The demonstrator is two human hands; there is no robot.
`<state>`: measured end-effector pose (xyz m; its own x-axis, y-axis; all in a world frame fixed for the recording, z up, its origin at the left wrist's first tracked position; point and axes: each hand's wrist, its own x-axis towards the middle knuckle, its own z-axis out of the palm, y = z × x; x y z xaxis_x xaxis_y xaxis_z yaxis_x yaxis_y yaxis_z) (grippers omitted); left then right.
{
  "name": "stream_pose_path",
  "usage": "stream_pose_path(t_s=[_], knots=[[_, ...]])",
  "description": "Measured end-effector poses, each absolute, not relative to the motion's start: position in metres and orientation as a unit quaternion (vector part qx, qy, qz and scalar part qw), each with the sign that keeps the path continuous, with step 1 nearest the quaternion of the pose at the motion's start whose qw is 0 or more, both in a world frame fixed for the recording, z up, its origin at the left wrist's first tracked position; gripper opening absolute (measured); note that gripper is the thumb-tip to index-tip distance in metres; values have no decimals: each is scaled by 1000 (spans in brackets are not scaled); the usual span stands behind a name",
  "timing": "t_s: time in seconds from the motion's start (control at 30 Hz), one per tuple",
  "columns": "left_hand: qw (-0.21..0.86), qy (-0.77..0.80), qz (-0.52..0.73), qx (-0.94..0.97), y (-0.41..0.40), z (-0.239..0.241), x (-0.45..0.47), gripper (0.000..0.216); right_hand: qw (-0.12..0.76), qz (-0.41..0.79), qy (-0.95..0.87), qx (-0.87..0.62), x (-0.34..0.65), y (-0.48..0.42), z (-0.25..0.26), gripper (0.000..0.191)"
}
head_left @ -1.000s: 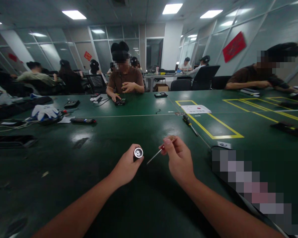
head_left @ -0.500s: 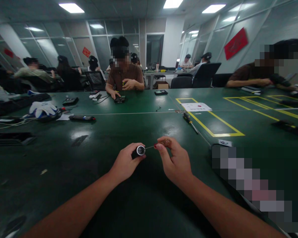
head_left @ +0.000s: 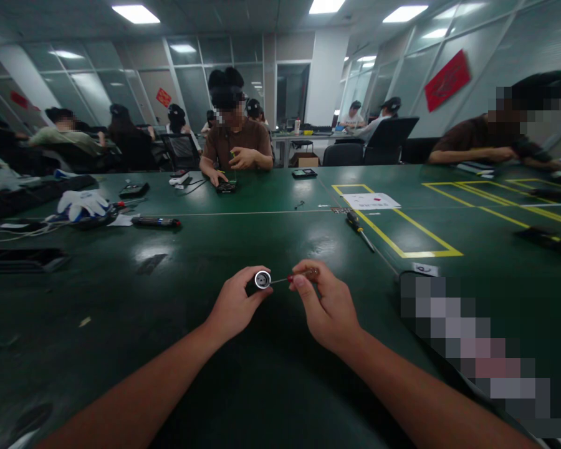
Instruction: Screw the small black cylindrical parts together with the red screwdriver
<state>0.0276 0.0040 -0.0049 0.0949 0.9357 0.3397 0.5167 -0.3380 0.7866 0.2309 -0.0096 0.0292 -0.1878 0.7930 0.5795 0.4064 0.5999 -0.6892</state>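
My left hand [head_left: 236, 307] is closed round a small dark cylinder with a silver round end [head_left: 262, 280] that faces me. My right hand [head_left: 327, 308] pinches the handle of a thin screwdriver [head_left: 293, 277] with a red collar. Its metal shaft lies level and its tip meets the cylinder's silver face. Both hands hover above the green table [head_left: 177, 299], close together near its middle.
A yellow-handled screwdriver [head_left: 359, 231] lies beside a yellow-taped rectangle holding a white sheet [head_left: 370, 201]. White gloves [head_left: 83, 203] and a dark tool [head_left: 156, 221] lie at the left. A person in brown [head_left: 234, 144] works across the table; another sits at the right [head_left: 495, 143].
My right hand swung the screwdriver from a downward slant to level and brought its tip onto the cylinder's silver face. The hands have drawn closer together.
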Motion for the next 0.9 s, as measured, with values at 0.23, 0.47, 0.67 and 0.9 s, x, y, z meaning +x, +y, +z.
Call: stream_pose_path(t_s=[0.23,0.47,0.67,0.9], knots=[[238,519,423,704,5,-5,26,30,506,181,-744,-398,231,-11,29,14],[224,520,422,708,6,-4,26,30,476,158,-773,-389,232,-10,30,13],[217,516,423,713,5,-4,26,29,475,150,-778,-382,232,-10,30,11],[216,519,422,712,5,-4,26,31,477,164,-770,-390,231,-10,31,11]])
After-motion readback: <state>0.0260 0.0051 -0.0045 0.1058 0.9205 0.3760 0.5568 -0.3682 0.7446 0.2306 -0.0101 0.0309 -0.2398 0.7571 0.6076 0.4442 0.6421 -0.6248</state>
